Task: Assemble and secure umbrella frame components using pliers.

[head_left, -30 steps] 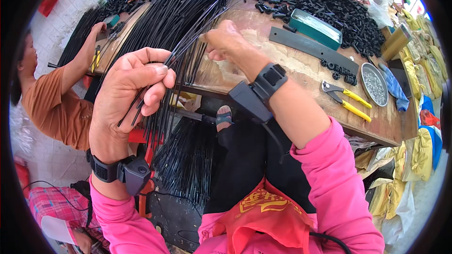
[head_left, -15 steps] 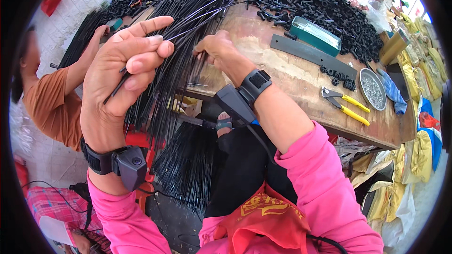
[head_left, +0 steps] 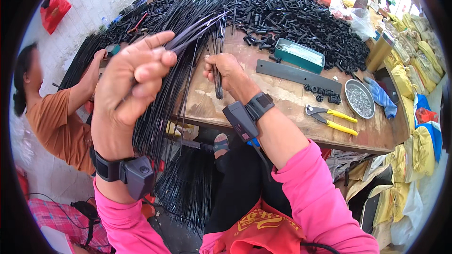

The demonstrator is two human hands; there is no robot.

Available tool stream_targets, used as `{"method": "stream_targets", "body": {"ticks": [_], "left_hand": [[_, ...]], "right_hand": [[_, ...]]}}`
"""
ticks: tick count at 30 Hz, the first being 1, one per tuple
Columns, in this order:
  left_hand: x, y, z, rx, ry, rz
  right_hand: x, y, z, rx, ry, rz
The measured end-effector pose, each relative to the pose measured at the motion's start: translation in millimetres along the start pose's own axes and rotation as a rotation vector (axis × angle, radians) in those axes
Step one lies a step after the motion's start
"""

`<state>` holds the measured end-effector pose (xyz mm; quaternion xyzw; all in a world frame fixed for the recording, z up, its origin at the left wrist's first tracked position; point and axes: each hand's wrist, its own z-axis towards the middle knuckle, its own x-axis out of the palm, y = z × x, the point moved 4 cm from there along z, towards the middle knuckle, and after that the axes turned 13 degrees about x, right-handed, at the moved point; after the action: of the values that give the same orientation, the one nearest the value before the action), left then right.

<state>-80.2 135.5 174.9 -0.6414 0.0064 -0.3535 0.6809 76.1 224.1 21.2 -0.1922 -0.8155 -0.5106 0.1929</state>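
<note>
My left hand (head_left: pixel 134 77), raised at the left above the table, is curled round a few thin black rods (head_left: pixel 200 26) whose far ends fan out to the upper right. Its forefinger stretches forward; some motion blurs the hand. At the table's near edge my right hand (head_left: pixel 230 73) grips a small bundle of thin black rods (head_left: pixel 218 84), their near ends sticking out below the fingers. Between the hands lies a large heap of the same rods (head_left: pixel 162 99), hanging over the edge.
On the wooden table (head_left: pixel 292 103) are a heap of black tubular parts (head_left: pixel 301 19), a green box of thin pieces (head_left: pixel 300 56), a grey metal strip (head_left: pixel 296 76), yellow-handled cutters (head_left: pixel 332 118) and a round metal dish (head_left: pixel 360 99). A co-worker in a brown shirt (head_left: pixel 56 113) sits left.
My right hand has come away from the rod heap to the right, now with a small bundle standing in its grip. My left hand keeps its rods. The view has tilted up slightly.
</note>
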Motion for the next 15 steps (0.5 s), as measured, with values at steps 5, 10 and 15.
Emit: {"method": "stream_targets", "body": {"ticks": [5,10,15], "left_hand": [[6.4,11.7,-11.7,0.074,-0.025,0.019],[3.0,11.5,-8.3,0.158,0.026,-0.121],[1.1,24.6,-23.9,0.178,0.042,-0.136]], "right_hand": [[-16.0,14.1,-32.4,-0.065,-0.039,0.051],[-40.6,22.8,-64.3,-0.104,-0.091,-0.012],[-61.0,35.5,-110.1,-0.257,-0.062,-0.105]]}}
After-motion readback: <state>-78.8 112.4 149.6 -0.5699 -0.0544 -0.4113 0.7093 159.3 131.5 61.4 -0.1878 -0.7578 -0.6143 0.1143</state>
